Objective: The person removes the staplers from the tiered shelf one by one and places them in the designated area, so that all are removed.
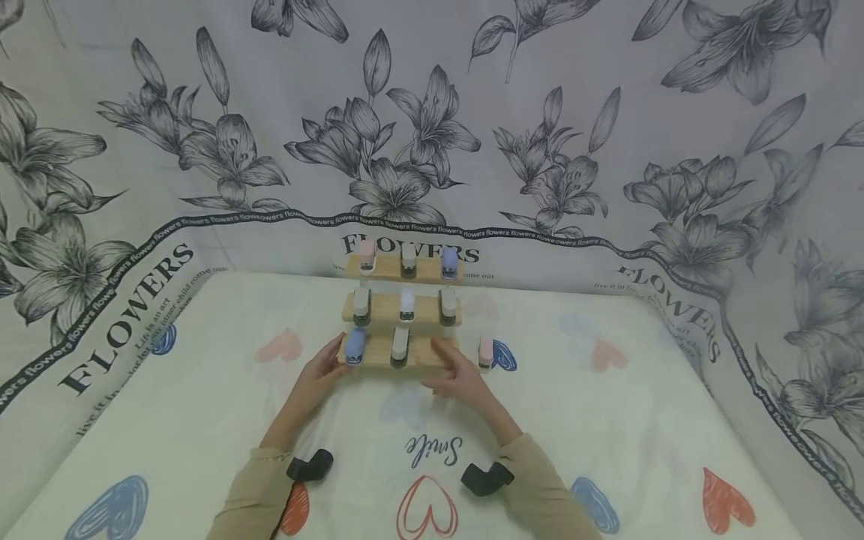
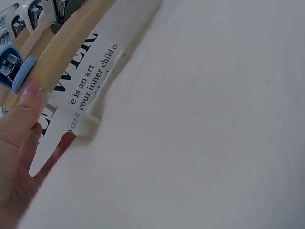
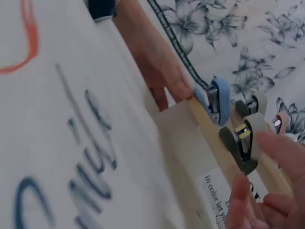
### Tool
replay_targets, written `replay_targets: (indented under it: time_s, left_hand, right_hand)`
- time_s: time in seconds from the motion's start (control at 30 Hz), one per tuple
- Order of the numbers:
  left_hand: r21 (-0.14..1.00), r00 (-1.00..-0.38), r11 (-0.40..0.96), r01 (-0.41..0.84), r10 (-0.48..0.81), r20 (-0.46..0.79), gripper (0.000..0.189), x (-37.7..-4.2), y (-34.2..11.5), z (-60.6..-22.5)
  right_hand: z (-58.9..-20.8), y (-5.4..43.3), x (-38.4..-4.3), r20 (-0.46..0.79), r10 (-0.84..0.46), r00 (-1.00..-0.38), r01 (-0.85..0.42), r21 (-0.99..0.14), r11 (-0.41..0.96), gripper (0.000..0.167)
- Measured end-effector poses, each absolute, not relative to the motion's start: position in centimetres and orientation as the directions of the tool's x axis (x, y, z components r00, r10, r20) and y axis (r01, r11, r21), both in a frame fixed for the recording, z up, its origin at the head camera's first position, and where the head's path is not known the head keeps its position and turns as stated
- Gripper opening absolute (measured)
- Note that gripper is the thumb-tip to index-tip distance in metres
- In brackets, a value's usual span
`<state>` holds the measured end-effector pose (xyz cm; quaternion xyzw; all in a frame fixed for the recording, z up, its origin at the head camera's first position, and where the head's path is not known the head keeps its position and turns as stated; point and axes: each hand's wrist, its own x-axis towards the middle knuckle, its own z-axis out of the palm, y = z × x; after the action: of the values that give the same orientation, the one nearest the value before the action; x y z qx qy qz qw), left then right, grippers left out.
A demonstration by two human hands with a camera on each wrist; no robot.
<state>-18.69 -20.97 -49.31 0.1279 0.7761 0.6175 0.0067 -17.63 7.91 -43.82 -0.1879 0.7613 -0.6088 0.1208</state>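
The left hand [image 1: 322, 373] pinches the rack [image 1: 378, 351] at its left end; the right hand [image 1: 466, 380], fingers loosely parted, is at its right, beside a pink stapler [image 1: 485, 351]

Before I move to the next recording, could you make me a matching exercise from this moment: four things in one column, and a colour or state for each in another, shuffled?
Things
1. Left hand
2. Stapler on the cloth, off the rack
3. Left stapler on the bottom tier
4. Middle stapler on the bottom tier

Colours or states
A. Grey
B. Blue
C. Thumb against the wood
D. Pink

Right pairs: 1-C, 2-D, 3-B, 4-A.
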Motion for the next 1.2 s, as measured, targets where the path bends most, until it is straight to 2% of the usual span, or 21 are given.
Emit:
replay_targets:
  time_s: [0.1,0.2,0.4,0.73,0.9,1.1,1.2]
  left_hand:
    - [0.955,-0.974,0.247,0.165,0.192,0.119,0.067,-18.3,-22.0,-50.5]
    - [0.956,-0.971,0.241,0.170,0.207,0.121,0.066,-17.6,-22.5,-51.1]
    - [0.957,-0.950,0.171,0.233,0.249,0.187,0.064,-18.0,-22.0,-51.0]
    - [0.963,-0.953,0.157,0.219,0.248,0.176,0.063,-18.6,-20.5,-48.4]
    - [0.963,-0.963,0.188,0.194,0.223,0.150,0.064,-18.7,-20.9,-49.5]
    - [0.960,-0.958,0.180,0.215,0.229,0.172,0.065,-19.1,-21.1,-50.7]
    - [0.960,-0.953,0.162,0.229,0.238,0.187,0.065,-19.3,-20.9,-50.5]
  right_hand:
    - [-45.5,6.3,-18.4,-0.045,-0.405,-0.913,-0.050,-0.974,0.221,0.078]
    - [-46.4,5.4,-18.9,-0.099,-0.392,-0.915,-0.030,-0.951,0.309,0.081]
    - [-44.8,4.8,-19.7,-0.124,-0.390,-0.912,-0.037,-0.924,0.382,0.089]
    - [-44.0,3.7,-21.0,-0.096,-0.324,-0.941,-0.024,-0.938,0.347,0.086]
    - [-44.6,3.0,-20.8,-0.101,-0.284,-0.953,0.026,-0.967,0.254,0.086]
    - [-45.0,2.8,-20.5,-0.049,-0.239,-0.970,0.007,-0.984,0.176,0.072]
    - [-45.1,3.3,-20.5,-0.040,-0.238,-0.970,0.009,-0.992,0.129,0.075]
